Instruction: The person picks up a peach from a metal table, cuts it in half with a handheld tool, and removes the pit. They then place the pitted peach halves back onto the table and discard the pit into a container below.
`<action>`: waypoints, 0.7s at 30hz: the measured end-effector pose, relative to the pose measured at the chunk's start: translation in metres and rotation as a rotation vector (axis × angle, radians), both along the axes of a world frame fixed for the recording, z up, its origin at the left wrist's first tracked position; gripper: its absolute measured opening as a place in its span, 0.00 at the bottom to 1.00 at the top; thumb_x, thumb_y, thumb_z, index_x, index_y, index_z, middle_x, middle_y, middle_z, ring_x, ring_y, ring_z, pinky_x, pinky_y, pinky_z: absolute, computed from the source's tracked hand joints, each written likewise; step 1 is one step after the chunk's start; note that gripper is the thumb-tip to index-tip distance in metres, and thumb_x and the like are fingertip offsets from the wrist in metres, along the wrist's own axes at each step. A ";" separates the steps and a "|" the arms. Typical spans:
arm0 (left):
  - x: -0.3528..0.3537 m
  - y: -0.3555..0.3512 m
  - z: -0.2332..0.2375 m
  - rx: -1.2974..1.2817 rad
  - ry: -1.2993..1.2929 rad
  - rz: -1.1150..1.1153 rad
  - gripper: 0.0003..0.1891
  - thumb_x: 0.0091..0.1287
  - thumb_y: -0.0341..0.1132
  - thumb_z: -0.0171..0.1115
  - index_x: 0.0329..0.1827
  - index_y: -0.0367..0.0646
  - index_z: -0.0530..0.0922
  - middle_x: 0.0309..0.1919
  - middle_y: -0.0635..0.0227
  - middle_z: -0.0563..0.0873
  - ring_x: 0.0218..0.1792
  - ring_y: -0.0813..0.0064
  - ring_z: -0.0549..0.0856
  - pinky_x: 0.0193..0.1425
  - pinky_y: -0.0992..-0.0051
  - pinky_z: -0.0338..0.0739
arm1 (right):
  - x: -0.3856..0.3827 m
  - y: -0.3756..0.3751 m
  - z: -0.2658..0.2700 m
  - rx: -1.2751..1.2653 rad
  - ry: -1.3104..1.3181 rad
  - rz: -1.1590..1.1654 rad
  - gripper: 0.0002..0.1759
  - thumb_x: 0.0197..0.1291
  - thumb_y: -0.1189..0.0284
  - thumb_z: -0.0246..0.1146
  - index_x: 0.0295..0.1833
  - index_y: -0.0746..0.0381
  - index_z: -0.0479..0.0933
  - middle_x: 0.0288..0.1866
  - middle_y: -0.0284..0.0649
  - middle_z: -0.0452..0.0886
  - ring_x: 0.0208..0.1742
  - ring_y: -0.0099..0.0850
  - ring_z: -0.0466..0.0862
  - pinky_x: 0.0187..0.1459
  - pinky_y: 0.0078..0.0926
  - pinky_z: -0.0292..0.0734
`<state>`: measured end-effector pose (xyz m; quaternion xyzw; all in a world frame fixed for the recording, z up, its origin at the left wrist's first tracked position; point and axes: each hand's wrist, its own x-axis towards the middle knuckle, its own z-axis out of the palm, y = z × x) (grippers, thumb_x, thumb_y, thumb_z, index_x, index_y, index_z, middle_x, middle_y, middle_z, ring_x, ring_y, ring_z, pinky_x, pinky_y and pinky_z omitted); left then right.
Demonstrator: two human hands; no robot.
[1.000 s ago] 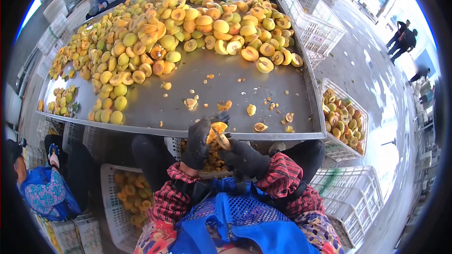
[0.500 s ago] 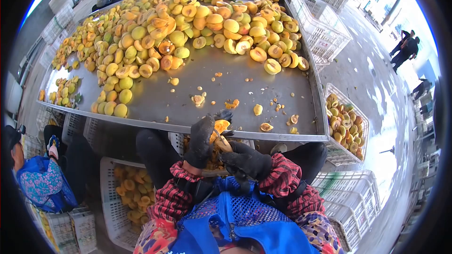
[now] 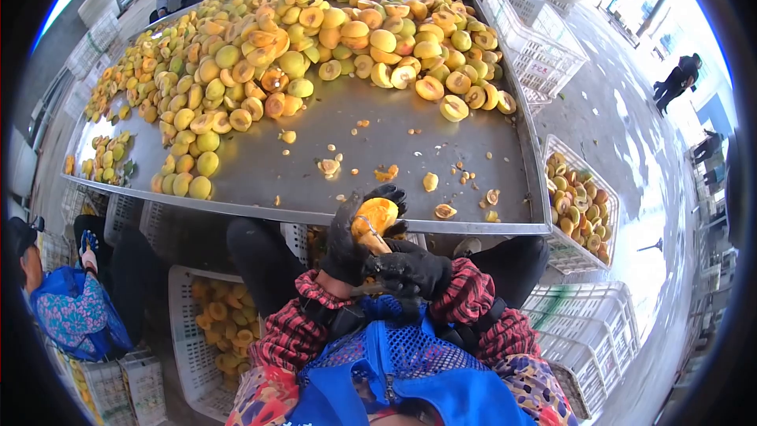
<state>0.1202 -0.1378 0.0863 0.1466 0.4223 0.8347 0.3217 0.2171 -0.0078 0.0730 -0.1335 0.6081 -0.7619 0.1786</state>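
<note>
My left hand [image 3: 344, 243], in a black glove, is closed around a yellow peach half [image 3: 378, 214] with its orange flesh facing up. My right hand [image 3: 412, 268], also gloved in black, grips a small pitting tool [image 3: 375, 241] with a light-coloured handle. Its thin curved metal end touches the near side of the flesh. Both hands are close together just in front of the metal table's near edge [image 3: 465, 228]. On the tabletop beyond them lie scraps of flesh [image 3: 386, 173], pits and a small piece of fruit [image 3: 430, 181].
A large heap of peach halves [image 3: 260, 47] covers the table's far and left parts. Crates of halves stand at lower left [image 3: 180, 323] and right [image 3: 612, 213]. Another white crate [image 3: 587, 339] is by my right side. A co-worker [image 3: 79, 308] sits at left; others sit across the table.
My left hand has turned and opened around the peach half, so more of its flesh now shows. The tool's metal end stays against the fruit, and my right hand has barely shifted.
</note>
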 end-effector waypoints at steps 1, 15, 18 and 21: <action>0.000 0.001 0.005 0.077 -0.058 -0.046 0.26 0.72 0.46 0.43 0.59 0.29 0.69 0.56 0.54 0.78 0.55 0.66 0.79 0.62 0.69 0.72 | 0.001 0.001 0.004 -0.107 -0.216 0.005 0.20 0.63 0.70 0.59 0.60 0.63 0.69 0.34 0.30 0.75 0.32 0.19 0.77 0.34 0.15 0.73; -0.047 -0.059 0.027 0.197 -0.144 0.159 0.26 0.70 0.43 0.48 0.66 0.36 0.65 0.62 0.57 0.73 0.64 0.63 0.72 0.63 0.54 0.69 | 0.000 0.004 -0.055 0.624 -0.564 0.068 0.22 0.61 0.56 0.59 0.52 0.61 0.73 0.34 0.40 0.80 0.33 0.24 0.80 0.31 0.23 0.74; -0.050 -0.141 0.035 0.055 0.077 0.404 0.28 0.70 0.46 0.46 0.65 0.33 0.65 0.63 0.55 0.71 0.64 0.62 0.71 0.65 0.56 0.67 | 0.022 0.003 -0.134 1.153 -0.177 -0.053 0.24 0.61 0.56 0.55 0.54 0.63 0.72 0.39 0.49 0.81 0.38 0.36 0.83 0.36 0.33 0.77; -0.051 -0.261 0.000 -0.252 0.227 0.734 0.23 0.73 0.43 0.43 0.62 0.33 0.69 0.58 0.57 0.76 0.60 0.63 0.74 0.66 0.63 0.67 | 0.027 0.007 -0.126 1.124 -0.242 0.075 0.26 0.62 0.56 0.53 0.57 0.64 0.70 0.46 0.55 0.80 0.46 0.46 0.83 0.45 0.41 0.76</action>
